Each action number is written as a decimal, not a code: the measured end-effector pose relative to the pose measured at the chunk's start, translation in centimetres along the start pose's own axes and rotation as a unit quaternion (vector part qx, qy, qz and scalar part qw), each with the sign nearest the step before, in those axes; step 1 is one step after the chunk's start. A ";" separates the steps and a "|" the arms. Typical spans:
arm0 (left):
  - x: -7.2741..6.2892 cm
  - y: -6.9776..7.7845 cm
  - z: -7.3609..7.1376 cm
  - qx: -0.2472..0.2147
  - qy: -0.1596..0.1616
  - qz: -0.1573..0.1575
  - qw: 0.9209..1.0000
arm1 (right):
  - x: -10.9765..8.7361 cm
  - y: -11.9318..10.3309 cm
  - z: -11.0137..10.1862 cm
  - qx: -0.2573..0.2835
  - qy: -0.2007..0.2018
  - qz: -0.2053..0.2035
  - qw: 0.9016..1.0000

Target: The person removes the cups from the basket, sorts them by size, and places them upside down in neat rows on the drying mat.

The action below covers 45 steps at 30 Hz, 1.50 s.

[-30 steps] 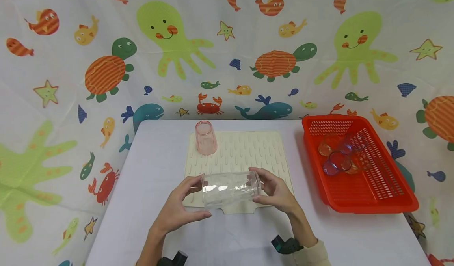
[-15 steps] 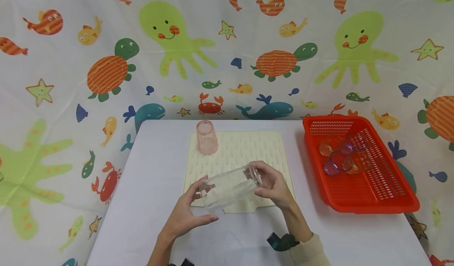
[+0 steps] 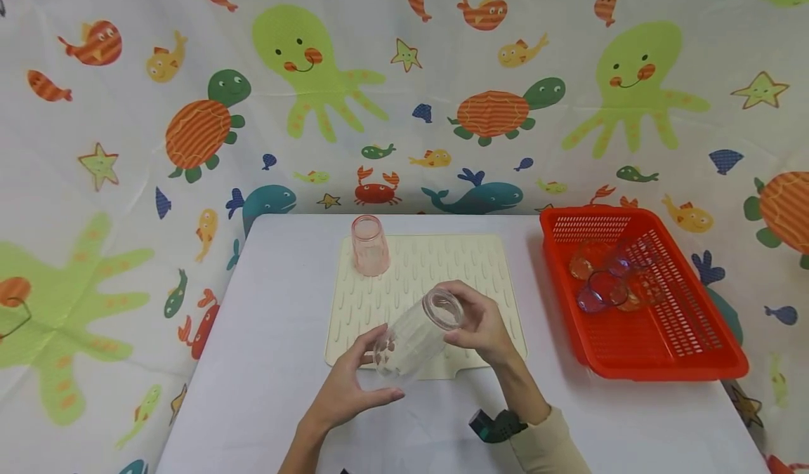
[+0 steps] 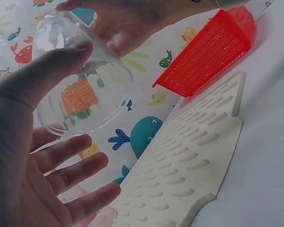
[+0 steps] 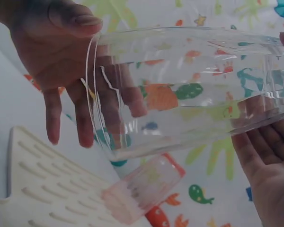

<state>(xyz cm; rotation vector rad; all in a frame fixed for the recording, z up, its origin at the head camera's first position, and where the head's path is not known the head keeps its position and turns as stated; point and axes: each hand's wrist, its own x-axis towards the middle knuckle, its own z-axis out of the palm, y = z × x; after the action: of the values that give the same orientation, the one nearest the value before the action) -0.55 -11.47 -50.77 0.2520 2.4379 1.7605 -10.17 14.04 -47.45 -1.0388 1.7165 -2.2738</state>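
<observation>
A clear glass tumbler [image 3: 413, 337] is held in the air, tilted, above the front of the cream ridged mat [image 3: 455, 270]. My right hand [image 3: 477, 323] grips its thick-based end, fingers and thumb around it. My left hand [image 3: 350, 383] is beside the wider open end, thumb and fingers spread. In the left wrist view, its fingers [image 4: 80, 163] look mostly straight, with the thumb in front of the tumbler [image 4: 92, 99]. The right wrist view shows the left thumb close to the rim; contact is unclear. A pink glass [image 3: 370, 249] stands on the mat's back left corner.
On the right of the white table [image 3: 272, 319] sits a red plastic basket [image 3: 657, 358] containing several tinted glasses [image 3: 607, 289]. Behind the table hangs a curtain [image 3: 392, 24] printed with sea animals.
The clear tumbler has turned from nearly level to tilted, its base end facing up and toward the head camera. My left hand has shifted right along with it.
</observation>
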 end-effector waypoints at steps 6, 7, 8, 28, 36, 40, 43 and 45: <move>-0.3 -0.4 -0.4 0.047 0.032 0.039 0.998 | 0.6 -0.2 0.1 -0.080 0.003 -0.001 0.997; -0.4 -0.6 -0.5 0.058 0.041 0.046 0.996 | 0.7 -0.3 0.1 -0.094 0.006 0.002 0.996; -0.5 -0.8 -0.6 0.071 0.051 0.049 0.995 | 0.8 -0.3 0.1 -0.108 0.009 0.006 0.994; -2.2 -6.1 -2.1 0.282 0.215 0.032 0.934 | 4.4 0.0 -0.9 -0.254 0.096 0.020 0.962; -2.4 -7.3 -2.3 0.317 0.210 -0.039 0.924 | 5.9 -0.9 -0.8 -0.296 0.124 0.052 0.946; -2.4 -8.0 -2.3 0.322 0.205 -0.080 0.921 | 6.5 0.4 -1.7 -0.300 0.134 0.067 0.942; -2.4 -8.5 -2.4 0.323 0.200 -0.103 0.919 | 6.9 2.0 -2.6 -0.306 0.144 0.076 0.938; -2.3 -8.8 -2.5 0.324 0.197 -0.110 0.919 | 7.1 3.0 -3.2 -0.312 0.152 0.085 0.934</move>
<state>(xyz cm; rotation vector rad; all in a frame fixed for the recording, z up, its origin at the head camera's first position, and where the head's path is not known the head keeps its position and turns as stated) 0.70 -16.97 -58.39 -0.3489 3.1177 0.9300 -18.38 12.25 -47.29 -0.5777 2.6433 -1.8844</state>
